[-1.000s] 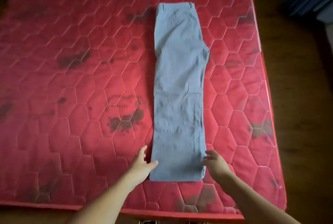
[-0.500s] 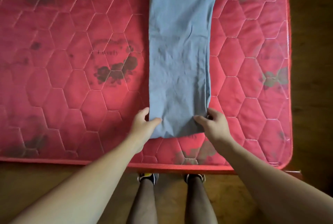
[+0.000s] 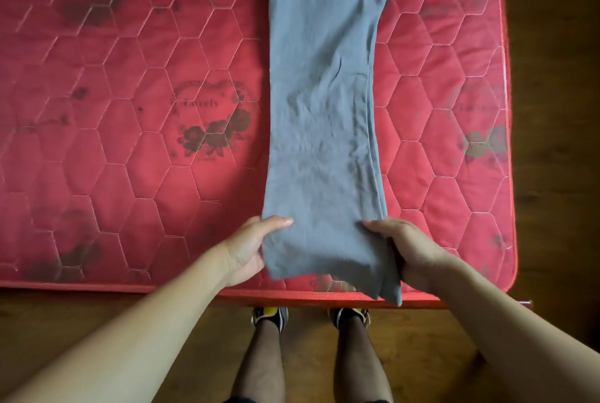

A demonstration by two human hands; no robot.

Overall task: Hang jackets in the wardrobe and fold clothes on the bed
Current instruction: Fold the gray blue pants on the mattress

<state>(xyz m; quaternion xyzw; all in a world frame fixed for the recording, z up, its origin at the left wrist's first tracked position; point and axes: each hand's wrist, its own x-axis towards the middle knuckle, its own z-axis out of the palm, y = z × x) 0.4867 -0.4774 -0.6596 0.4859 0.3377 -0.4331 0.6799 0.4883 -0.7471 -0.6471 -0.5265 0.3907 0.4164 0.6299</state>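
Presently, the left hand grips the near left corner of the grey trousers, thumb on top of the cloth and fingers hidden beneath it. The right hand grips the near right corner in the same way, its fingers curled under the layered edge. The hem end between them is raised off the bed and droops over its near edge. Beyond the hands the trousers lie flat and lengthwise on the red quilted mattress, right of its middle. The waist end is cut off by the top of the view. Below, two shoes stand on the wooden floor, partly hidden by the bed edge. Count: one pair of trousers, two hands.
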